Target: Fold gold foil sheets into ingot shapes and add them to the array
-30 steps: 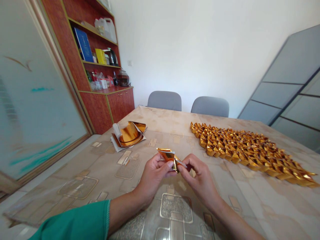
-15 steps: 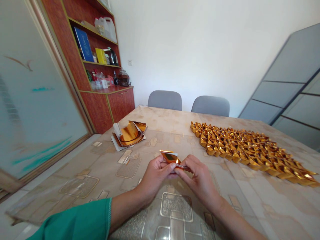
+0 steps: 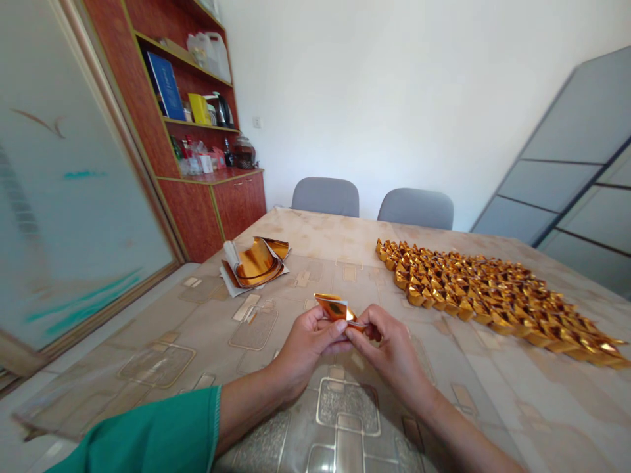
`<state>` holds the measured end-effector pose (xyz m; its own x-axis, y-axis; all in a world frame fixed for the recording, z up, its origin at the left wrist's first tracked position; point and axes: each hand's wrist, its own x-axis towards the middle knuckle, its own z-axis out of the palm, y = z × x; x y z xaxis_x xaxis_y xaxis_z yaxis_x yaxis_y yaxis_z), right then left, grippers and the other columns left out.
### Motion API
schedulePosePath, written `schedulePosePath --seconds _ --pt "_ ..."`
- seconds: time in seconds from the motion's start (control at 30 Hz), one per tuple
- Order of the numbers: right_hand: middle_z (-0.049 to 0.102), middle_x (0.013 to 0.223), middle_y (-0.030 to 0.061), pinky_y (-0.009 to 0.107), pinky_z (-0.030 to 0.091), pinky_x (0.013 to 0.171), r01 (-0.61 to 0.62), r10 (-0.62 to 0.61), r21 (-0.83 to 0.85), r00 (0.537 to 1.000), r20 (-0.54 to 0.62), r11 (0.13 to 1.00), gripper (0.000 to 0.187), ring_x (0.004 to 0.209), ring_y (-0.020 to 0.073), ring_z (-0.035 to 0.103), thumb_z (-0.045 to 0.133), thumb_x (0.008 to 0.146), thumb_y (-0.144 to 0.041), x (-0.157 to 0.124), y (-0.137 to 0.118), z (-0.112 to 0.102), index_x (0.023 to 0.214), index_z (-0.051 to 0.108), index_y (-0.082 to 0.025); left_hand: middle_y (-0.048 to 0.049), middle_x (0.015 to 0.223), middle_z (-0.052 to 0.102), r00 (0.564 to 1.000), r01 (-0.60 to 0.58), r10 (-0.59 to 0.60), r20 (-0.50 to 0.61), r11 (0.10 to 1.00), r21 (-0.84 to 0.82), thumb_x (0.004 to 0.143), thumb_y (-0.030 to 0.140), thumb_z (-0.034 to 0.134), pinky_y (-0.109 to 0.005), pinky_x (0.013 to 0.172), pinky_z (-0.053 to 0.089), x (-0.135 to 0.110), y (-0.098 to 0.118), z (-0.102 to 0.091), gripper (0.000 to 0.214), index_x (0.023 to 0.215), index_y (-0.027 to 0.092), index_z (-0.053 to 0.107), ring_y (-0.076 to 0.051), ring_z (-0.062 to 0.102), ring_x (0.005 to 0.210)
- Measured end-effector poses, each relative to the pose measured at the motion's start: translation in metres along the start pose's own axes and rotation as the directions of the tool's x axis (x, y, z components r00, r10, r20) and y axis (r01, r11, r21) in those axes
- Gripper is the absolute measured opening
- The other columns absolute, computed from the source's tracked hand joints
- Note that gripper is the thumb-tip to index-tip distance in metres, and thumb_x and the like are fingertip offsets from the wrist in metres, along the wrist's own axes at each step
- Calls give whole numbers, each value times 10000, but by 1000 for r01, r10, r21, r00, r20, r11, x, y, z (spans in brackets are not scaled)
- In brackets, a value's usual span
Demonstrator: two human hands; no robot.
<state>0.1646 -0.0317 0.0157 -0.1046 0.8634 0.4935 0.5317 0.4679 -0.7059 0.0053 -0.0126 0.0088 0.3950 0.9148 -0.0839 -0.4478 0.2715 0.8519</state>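
Note:
Between my two hands, above the near part of the table, is a partly folded piece of gold foil paper with a whitish underside. My left hand grips its left and lower part, thumb on the near side. My right hand pinches its right end between thumb and fingers. Both hands are closed on the paper, and the fingertips behind it are partly hidden. A stack of curled gold foil sheets with pale backs lies beyond my left hand. On the right, many folded gold paper pieces stand packed in rows.
A patterned cover lies over the table. Two grey chairs stand at its far side before a white wall. At left are a reddish cabinet with filled shelves and a frosted sliding door.
My hands keep nearly the same place and grip. The gold paper's upper flap stands slightly higher, and its right part is tilted a little differently.

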Motion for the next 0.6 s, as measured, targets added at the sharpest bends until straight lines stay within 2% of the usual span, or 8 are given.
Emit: schedulePosePath --seconds 0.2,0.37,0.6 --pt "525 665 -32 232 362 545 -46 34 125 995 94 991 120 600 129 466 613 885 -304 0 -3 -4 826 604 -200 -74 898 746 999 15 -17 -27 998 -61 701 323 847 -289 765 572 1 4 1 356 936 127 666 -183 715 818" --pt "522 628 -43 227 340 524 -50 48 45 997 53 998 116 565 121 463 620 851 -238 0 2 -1 752 572 -201 -93 923 750 999 39 -39 -2 997 -66 719 295 839 -299 791 575 0 2 1 383 993 117 638 -175 720 820" --pt "524 578 -41 225 332 486 -78 79 -17 994 71 997 126 523 125 462 620 810 -231 2 6 0 704 559 -199 -114 975 751 997 74 -73 21 996 -44 759 292 808 -322 837 570 2 -2 -2 368 1024 121 617 -188 724 873"
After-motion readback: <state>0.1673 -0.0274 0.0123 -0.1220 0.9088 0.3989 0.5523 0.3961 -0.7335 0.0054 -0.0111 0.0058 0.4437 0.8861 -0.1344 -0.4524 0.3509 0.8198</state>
